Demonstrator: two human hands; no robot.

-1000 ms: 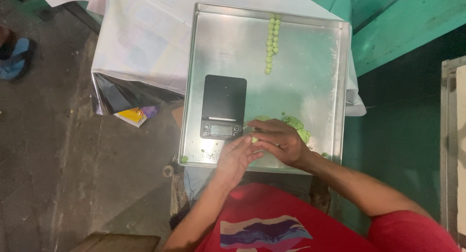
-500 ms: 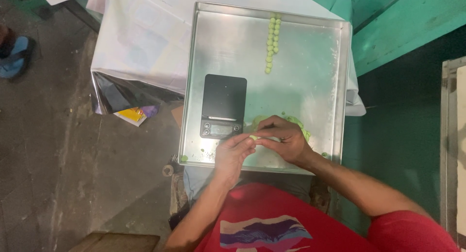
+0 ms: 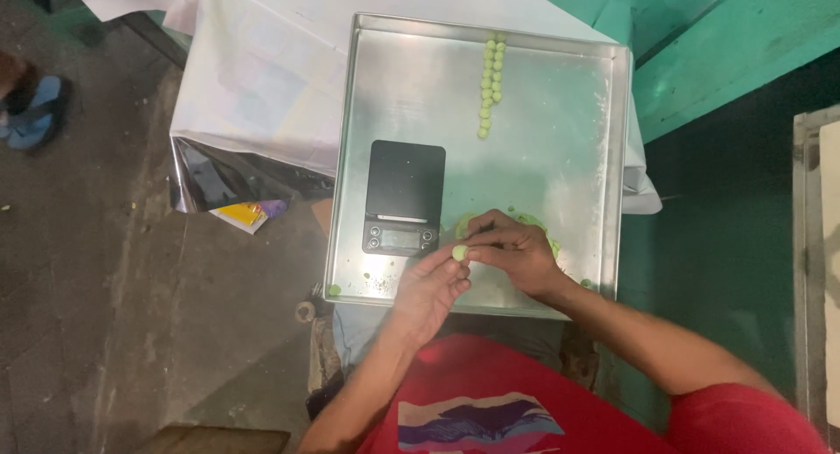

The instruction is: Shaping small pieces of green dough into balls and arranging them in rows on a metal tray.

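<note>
Fingertips [image 3: 465, 254] of both hands pinched round one small green dough ball [image 3: 458, 253], just off the near right corner of the black scale [image 3: 403, 198], a touch nearer its display than half a second back. Left hand [image 3: 430, 289] cupped under, right hand [image 3: 516, 258] curled over, hiding most of the green dough lump [image 3: 535, 223] beside the scale on the steel tray [image 3: 560, 157]. Looks rolled and about ready, same as the row of finished balls [image 3: 490, 82] beyond the scale.
</note>
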